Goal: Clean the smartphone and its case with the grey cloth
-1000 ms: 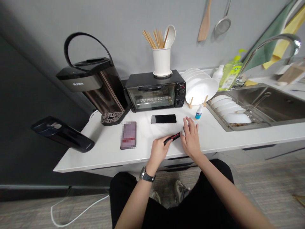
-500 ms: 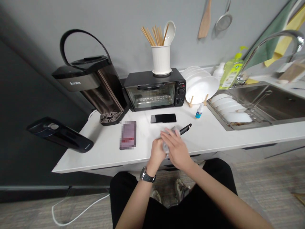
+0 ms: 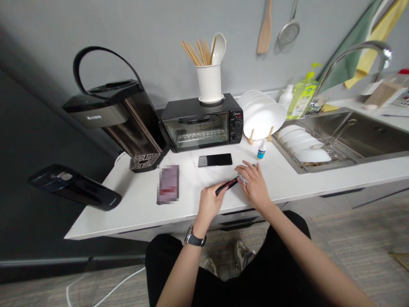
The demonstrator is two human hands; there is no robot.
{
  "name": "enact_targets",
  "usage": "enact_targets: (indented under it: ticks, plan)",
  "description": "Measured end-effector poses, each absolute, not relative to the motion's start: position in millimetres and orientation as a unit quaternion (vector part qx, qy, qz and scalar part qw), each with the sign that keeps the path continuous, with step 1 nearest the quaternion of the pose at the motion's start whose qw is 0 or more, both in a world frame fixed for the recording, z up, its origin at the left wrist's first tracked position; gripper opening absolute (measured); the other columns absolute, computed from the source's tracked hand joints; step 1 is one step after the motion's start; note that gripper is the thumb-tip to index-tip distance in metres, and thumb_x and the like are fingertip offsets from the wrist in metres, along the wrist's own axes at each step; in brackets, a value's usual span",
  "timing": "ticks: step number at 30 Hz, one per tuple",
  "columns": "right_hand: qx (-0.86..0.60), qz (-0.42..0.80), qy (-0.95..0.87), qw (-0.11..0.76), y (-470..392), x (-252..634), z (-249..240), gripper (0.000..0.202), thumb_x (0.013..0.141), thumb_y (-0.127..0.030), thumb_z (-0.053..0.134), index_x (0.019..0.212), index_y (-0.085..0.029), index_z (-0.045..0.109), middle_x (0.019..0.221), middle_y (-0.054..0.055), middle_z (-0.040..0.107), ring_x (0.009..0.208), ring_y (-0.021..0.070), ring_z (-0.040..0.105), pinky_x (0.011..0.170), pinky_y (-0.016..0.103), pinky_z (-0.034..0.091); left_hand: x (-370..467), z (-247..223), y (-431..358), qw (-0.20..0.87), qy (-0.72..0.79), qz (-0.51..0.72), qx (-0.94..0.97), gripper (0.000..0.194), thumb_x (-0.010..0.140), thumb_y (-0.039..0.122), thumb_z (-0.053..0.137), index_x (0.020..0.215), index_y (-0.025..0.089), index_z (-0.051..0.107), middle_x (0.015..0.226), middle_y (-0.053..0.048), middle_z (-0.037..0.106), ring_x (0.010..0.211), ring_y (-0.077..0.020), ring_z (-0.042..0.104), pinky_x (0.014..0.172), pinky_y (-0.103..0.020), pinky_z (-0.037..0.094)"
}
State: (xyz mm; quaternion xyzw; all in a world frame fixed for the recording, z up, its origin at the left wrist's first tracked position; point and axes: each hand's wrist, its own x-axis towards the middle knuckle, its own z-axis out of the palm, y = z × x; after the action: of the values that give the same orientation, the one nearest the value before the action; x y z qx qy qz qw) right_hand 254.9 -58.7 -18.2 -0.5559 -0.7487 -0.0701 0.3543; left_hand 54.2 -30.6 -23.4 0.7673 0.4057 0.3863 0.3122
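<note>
While two hands (image 3: 210, 204) clamp one black stick (image 3: 227, 184), the right through one pale wad (image 3: 243, 178), one phone (image 3: 215, 160), one bottle (image 3: 261, 150) beyond

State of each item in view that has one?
Toaster oven: door closed
Phone: face-up, screen dark
Small bottle: upright, top on
Black tool: in left hand
Pale wipe: under right hand, against tool
Plates: on edge in rack
Bowls: leaning in sink
Faucet: no water visible
Chopstick holder: upright, filled
Soap bottle: upright
Spatula: hanging
Strainer: hanging

The phone (image 3: 215, 160) has glossy black glass; the countertop (image 3: 134, 211) looks smooth and white (faintly veined); the sink (image 3: 361, 140) is brushed metal, the spatula (image 3: 265, 34) plain wood.
</note>
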Motion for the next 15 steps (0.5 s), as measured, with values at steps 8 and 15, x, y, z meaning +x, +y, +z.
enact_targets:
  ticks: [8, 15]
  plan:
    - [-0.413, -0.051, -0.866, 0.278, -78.6, 186.0, -10.4, 0.07, 0.095, -0.017, 0.054, 0.162, -0.012, 0.036, 0.161, 0.015, 0.051, 0.15, 0.0289, 0.044, 0.129, 0.052, 0.027, 40.9, -36.0, -26.8, 0.256, 0.424, 0.375, 0.784, 0.02, 0.086, 0.007, 0.061, 0.081, 0.017, 0.078, 0.082, -0.008, 0.081, 0.076, -0.0254, 0.078, 0.074, -0.033, 0.063]
    - [-0.536, -0.089, -0.779, 0.314, -51.0, 284.7, -20.5, 0.051, 0.099, -0.017, 0.043, 0.15, -0.014, 0.054, 0.134, 0.016, 0.069, 0.132, 0.0313, 0.058, 0.12, 0.058, 0.037, 50.7, -22.4, -31.9, 0.306, 0.392, 0.393, 0.773, 0.027, 0.102, 0.027, 0.061, 0.121, 0.025, 0.08, 0.121, -0.004, 0.081, 0.11, -0.0253, 0.078, 0.1, -0.037, 0.061]
